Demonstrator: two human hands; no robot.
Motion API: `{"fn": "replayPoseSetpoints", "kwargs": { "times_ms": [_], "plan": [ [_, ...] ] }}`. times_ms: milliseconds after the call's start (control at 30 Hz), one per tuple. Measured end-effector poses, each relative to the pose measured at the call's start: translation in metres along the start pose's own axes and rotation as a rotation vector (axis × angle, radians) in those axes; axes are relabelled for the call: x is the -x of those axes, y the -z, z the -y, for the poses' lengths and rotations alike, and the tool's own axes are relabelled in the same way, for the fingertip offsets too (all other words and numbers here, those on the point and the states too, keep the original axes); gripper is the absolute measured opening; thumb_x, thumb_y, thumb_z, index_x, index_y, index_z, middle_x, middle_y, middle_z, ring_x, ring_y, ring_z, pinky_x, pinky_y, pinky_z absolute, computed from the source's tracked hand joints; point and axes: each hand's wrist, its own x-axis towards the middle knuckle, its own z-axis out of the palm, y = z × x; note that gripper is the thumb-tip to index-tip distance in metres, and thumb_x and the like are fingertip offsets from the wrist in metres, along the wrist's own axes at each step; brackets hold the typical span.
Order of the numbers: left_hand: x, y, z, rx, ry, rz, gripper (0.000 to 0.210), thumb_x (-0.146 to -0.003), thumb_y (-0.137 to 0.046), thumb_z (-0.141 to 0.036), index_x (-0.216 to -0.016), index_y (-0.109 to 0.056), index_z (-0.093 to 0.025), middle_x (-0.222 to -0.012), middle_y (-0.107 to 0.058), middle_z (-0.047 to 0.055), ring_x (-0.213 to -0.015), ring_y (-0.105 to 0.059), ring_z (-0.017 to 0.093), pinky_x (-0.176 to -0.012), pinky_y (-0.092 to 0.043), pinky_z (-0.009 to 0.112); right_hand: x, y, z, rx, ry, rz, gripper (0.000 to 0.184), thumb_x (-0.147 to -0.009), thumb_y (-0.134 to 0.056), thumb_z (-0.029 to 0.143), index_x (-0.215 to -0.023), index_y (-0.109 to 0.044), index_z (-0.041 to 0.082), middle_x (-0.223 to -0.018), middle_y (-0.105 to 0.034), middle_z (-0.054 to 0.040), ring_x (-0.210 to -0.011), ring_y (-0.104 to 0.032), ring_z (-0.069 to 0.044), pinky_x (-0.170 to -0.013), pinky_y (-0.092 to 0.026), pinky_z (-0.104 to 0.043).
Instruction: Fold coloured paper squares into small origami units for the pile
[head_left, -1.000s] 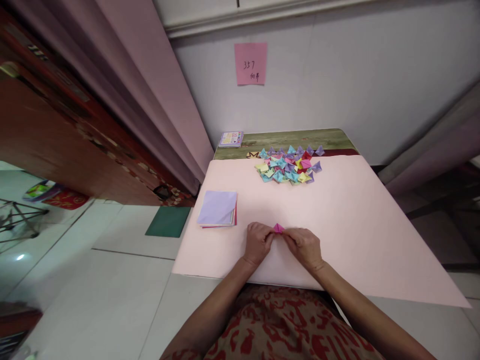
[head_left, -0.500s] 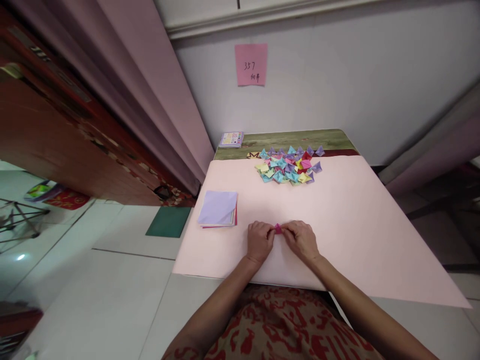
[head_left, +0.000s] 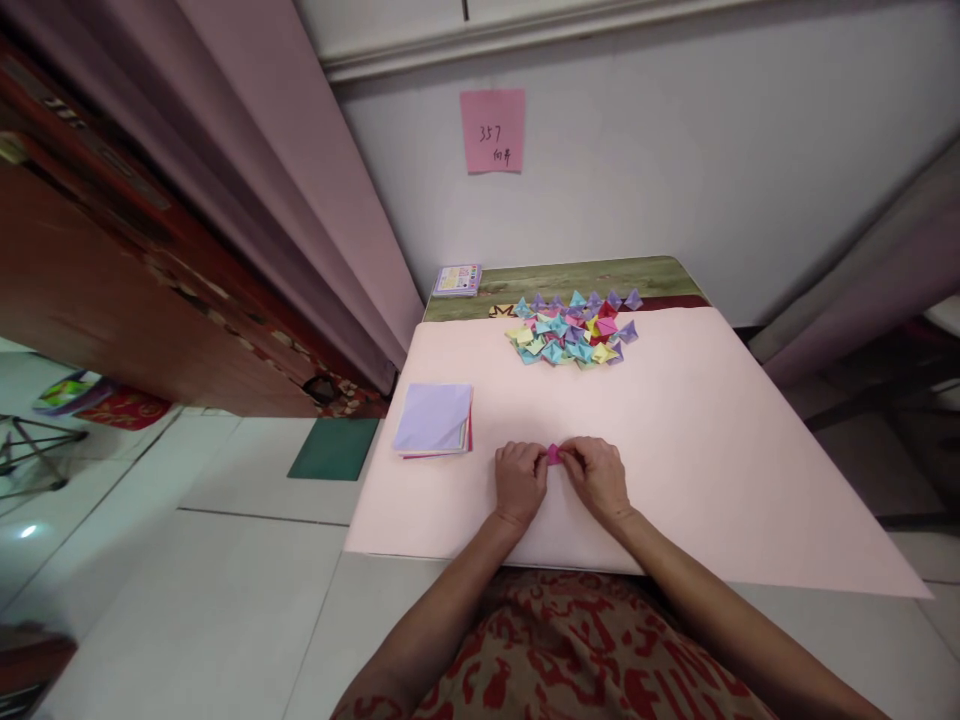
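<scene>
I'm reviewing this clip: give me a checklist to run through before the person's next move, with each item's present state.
1. Left hand has a fingertip grip on the left side of the magenta paper piece: ok.
2. Right hand has a fingertip grip on its right side: ok.
3. Creases of the magenta paper piece are sharp and even: cannot tell; it is small and partly covered by fingers.
4. Stack of square sheets is apart from both hands: ok.
5. Edges of that stack are squared up: not ok; lower sheets stick out.
6. Folded paper pieces lie beyond the hands, untouched: ok.
</scene>
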Motion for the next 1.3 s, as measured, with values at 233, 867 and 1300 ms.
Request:
{"fn": "replayPoseSetpoints", "kwargs": {
  "times_ms": [233,867,1300],
  "plan": [
    [0.001,-0.003,0.003,-0.034,-0.018,0.002,0.014,-0.093,-0.056,-0.023,-0.083,-0.065,-0.021,-0.081,-0.066,0.004,-0.082,-0.053,0.021,-0.077,-0.035,0.036,0.002,-0.002,0.003,0.094,0.030,-0.008,0.019,-0.096,-0.054,0.028,-0.086,-0.068,0.021,-0.083,-0.068,-0.0036,-0.083,-0.056,-0.020,-0.078,-0.032,-0.032],
    [0.004,-0.012,0.004,-0.331,-0.242,-0.005,0.015,-0.094,-0.050,-0.017,-0.091,-0.064,-0.020,-0.085,-0.061,0.008,-0.082,-0.052,0.025,-0.073,-0.032,0.040,0.006,-0.018,0.001,0.249,0.186,-0.020,0.023,-0.096,-0.052,0.019,-0.105,-0.072,0.024,-0.094,-0.068,-0.0062,-0.086,-0.055,-0.020,-0.076,-0.037,-0.032],
    [0.002,-0.006,0.001,-0.292,-0.235,-0.007,0.014,-0.094,-0.050,-0.017,-0.089,-0.063,-0.021,-0.086,-0.061,0.005,-0.084,-0.051,0.022,-0.076,-0.035,0.037,0.002,-0.017,0.005,0.243,0.172,-0.023,0.019,-0.094,-0.054,0.015,-0.099,-0.071,0.025,-0.088,-0.064,-0.0048,-0.084,-0.054,-0.019,-0.073,-0.035,-0.031]
  ]
}}
